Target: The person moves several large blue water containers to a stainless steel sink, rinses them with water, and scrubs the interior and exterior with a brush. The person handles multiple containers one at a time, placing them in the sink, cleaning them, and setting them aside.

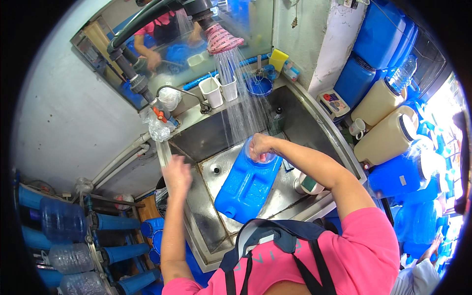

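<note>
blue jerrycan [247,184] lying tilted in the steel sink [209,231], its mouth end raised toward the back wall, its base near the front rim. right hand [259,146] clamped over the top of the jerrycan at the mouth end, fingers curled together around a clear round piece there; what that piece is, cannot tell. water spray [241,98] falling from the shower head [221,38], wrapped in pink and white patterned cloth, down onto that hand and the jerrycan's upper end. left hand [177,173] raised over the left rim of the sink, blurred, fingers loosely together, holding nothing visible; touching the rim or hovering above it, cannot tell.

behind the sink, on the ledge: two white square tubs [220,90] side by side, a blue bowl [259,86] just to their right, a yellow sponge [278,59] near the corner. thick black pipe [129,61] running down at upper left, with clear plastic bags [158,127] tied around a tap below it. mirror [167,49] above the ledge, showing the pink shirt and arms. to the right of the sink, a small scale [333,103], a white mug [357,129], two beige jugs [383,123] and stacked blue drums [381,34]. at lower left, clear big bottles [64,221] and blue filter tubes [118,222]. dark apron [275,246] over a pink shirt [364,246] at the bottom edge.
</note>
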`<move>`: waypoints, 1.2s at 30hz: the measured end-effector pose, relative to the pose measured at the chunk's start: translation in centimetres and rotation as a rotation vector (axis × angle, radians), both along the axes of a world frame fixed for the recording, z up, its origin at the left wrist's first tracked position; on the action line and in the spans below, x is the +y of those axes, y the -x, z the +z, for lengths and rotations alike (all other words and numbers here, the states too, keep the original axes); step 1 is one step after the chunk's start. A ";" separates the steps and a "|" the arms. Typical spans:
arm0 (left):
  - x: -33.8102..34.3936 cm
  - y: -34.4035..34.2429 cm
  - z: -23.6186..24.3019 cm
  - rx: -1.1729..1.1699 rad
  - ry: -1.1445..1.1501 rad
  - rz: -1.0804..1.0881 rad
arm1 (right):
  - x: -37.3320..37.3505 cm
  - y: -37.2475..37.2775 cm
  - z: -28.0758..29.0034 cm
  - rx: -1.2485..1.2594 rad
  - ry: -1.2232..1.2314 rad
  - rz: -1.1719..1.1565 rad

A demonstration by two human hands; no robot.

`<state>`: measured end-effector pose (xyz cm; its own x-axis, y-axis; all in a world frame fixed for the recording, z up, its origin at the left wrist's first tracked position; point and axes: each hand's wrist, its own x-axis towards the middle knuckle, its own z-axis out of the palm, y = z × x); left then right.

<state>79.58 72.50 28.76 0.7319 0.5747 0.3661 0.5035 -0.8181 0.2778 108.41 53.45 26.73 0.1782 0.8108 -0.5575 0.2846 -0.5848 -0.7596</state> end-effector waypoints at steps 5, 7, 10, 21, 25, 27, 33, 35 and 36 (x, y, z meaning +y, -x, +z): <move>-12.1 -5.5 -1.1 0.177 0.420 -0.345 | -0.7 -0.1 1.4 0.254 -0.081 -0.185; -14.0 -6.4 -1.0 0.337 0.390 -0.309 | -0.8 -0.3 3.1 0.627 -0.141 -0.428; -14.5 -7.0 -0.9 0.428 0.485 -0.183 | -1.1 0.2 6.2 0.349 -0.451 -0.237; -11.4 -9.1 -6.8 -0.415 1.375 0.361 | -5.0 3.4 10.5 -0.909 -0.916 0.071; -9.7 -12.7 -8.3 -1.034 1.603 0.499 | -6.6 -1.5 8.9 -0.581 -0.837 -0.306; -8.8 -15.5 -8.4 -1.228 1.660 0.637 | -7.2 -3.9 7.6 -0.088 -0.729 -0.608; -7.8 -21.3 -8.4 -1.186 1.671 0.690 | -6.5 -10.1 2.7 0.364 -0.793 -1.264; -8.8 -20.4 -8.3 -0.955 1.602 0.518 | -4.9 -12.4 1.1 0.539 -0.813 -1.400; -9.4 -19.5 -8.1 -0.813 1.585 0.470 | -4.0 -13.5 0.4 0.541 -0.771 -1.435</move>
